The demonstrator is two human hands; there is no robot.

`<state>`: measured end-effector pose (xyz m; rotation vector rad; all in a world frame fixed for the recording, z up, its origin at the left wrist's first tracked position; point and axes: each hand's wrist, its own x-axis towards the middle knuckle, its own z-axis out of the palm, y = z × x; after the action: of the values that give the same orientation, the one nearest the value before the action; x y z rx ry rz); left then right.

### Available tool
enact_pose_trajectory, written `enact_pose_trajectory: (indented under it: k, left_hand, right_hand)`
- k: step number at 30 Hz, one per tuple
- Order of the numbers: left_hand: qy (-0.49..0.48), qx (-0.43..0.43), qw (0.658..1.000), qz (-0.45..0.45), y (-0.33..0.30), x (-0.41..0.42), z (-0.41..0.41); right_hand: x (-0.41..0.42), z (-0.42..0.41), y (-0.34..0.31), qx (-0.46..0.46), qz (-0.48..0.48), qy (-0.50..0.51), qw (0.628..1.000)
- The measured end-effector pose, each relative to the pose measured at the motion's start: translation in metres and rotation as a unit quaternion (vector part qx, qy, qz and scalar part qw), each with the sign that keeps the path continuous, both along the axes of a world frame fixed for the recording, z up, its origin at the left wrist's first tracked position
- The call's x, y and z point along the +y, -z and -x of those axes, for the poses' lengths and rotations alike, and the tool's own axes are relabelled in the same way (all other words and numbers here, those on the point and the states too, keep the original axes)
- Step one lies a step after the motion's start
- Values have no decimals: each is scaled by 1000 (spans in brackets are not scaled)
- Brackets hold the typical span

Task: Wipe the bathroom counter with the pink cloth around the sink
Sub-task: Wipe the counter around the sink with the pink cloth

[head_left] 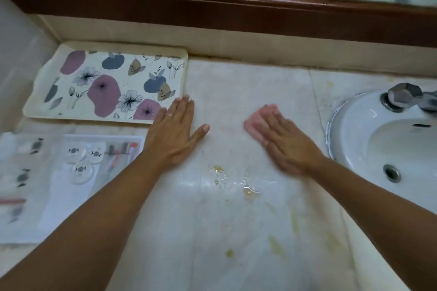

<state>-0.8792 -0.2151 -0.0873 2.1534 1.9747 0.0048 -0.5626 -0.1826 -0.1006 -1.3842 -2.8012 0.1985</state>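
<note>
Right hand [287,146] flat, blurred, pressing small pink cloth [254,123] onto pale marble desk [236,82], white sink [354,139] just beside, left hand [173,136] grip wide, empty, touching floral tray [104,85] corner, bare desk between hands

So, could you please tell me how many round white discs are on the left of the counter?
3: two side by side and one nearer, below them. More may be hidden in the blurred clutter.

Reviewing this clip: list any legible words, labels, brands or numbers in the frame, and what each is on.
No text can be read.
Round white packets in the clear tray: dark marks only, too blurred.
Floral mat: pattern, no lettering.
Tap: no marking visible.
</note>
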Motion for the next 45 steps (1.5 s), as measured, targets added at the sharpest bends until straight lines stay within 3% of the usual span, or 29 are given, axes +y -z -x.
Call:
enact_pose_trajectory:
  k: [2,3,7,11,14,17,19,21,25,28,31,33,36,38,40,43,45]
  left_hand:
    - [0,-16,1000,-1,1,1,1]
    - [0,-14,1000,-2,1,2,2]
    - [2,-8,1000,-4,1,4,2]
    - [8,-38,999,6,-2,3,6]
    - [3,-74,997,28,-7,4,7]
    - [-3,-116,993,21,-15,-5,13]
    - [-11,-105,994,12,-18,-24,24]
    - [-21,-79,997,7,-20,-52,36]
    - [-22,-34,999,24,-24,-101,54]
    - [-20,-13,1000,20,-17,-116,59]
    - [-17,10,1000,13,-10,-121,61]
    - [-17,13,1000,8,-6,-123,61]
    - [-12,15,1000,7,-3,-122,62]
    - [-13,13,1000,3,-2,-122,63]
    - [-13,11,1000,0,-2,-123,63]
    - [-14,7,1000,-6,-1,-124,62]
    - [-16,5,1000,-7,-1,-124,62]
  right_hand:
    - [13,32,2,20,3,119,993]
    - [7,59,1,26,4,133,991]
    - [-72,117,7,44,-27,-50,997]
    - [-89,47,1,-8,9,-161,987]
    - [-49,25,1,-8,3,-38,999]
    - [-43,89,3,30,-6,124,992]
    - [-69,134,6,44,-14,74,996]
    - [-107,144,6,37,-16,-41,998]
    - [-128,77,-1,-11,24,-191,981]
    - [-94,57,-1,-43,16,-113,993]
    - [-84,111,1,6,15,78,997]
    - [-99,154,3,20,17,107,994]
    - [-146,161,9,6,9,-42,999]
    - [-170,125,4,-1,23,-141,990]
    - [-164,79,1,-23,24,-175,984]
    - [-119,53,0,-70,0,-72,995]
    - [-104,88,0,-41,-2,60,997]
